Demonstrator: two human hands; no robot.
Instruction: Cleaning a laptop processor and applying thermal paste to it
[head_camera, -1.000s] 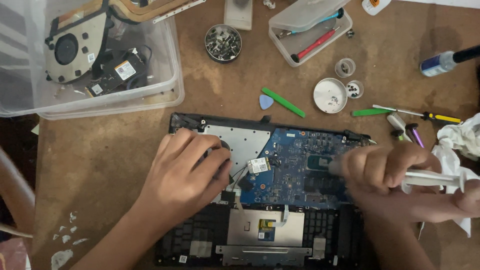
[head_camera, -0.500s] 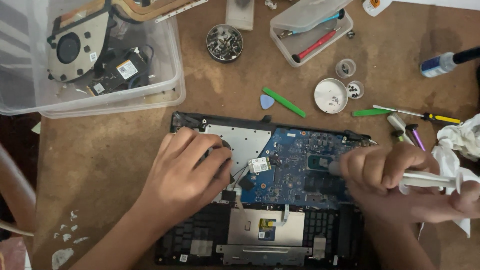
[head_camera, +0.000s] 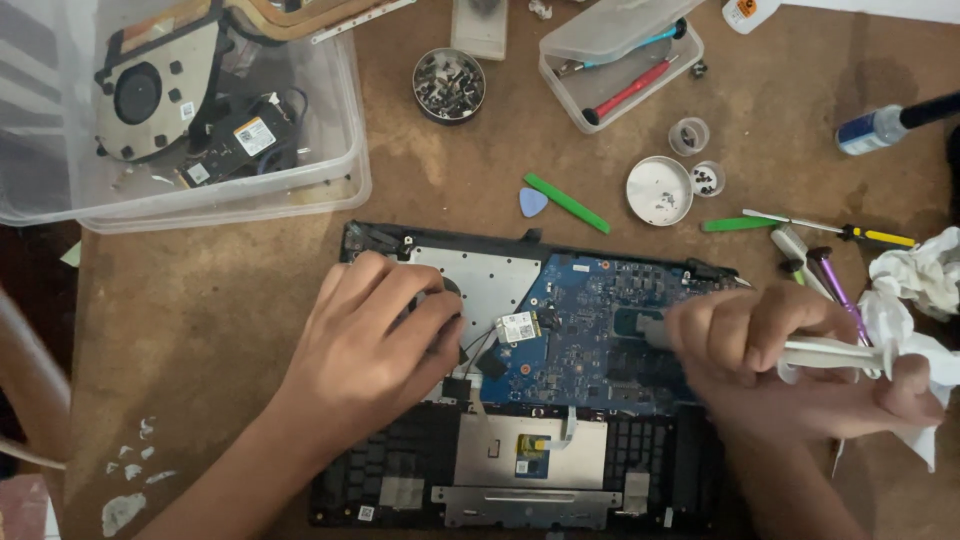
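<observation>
Brown tabletop fills the view, and an opened laptop base is laid flat on it near the lower edge, with its blue circuit board exposed at the centre. A small white rectangular label is seen on the card at the board's left edge, and a small blue sticker on the grey plate below.

A white syringe is grasped in the right hand, the fingers curled round its barrel and the thumb laid against the plunger end; its tip is held over the grey chip on the board. Crumpled white tissue is pressed under the same hand. The left hand is rested palm down on the silver plate at the base's left, fingers bent and closed on nothing, steadying the base.

Above the base, a blue pick and a green pry stick are laid side by side. A round tin of screws, a white dish, and a clear box holding red and blue tools are set further up. A clear tub at the upper left holds a fan and parts with white labels. Screwdrivers are gathered at the right edge. Open room is left on the table to the left of the base.
</observation>
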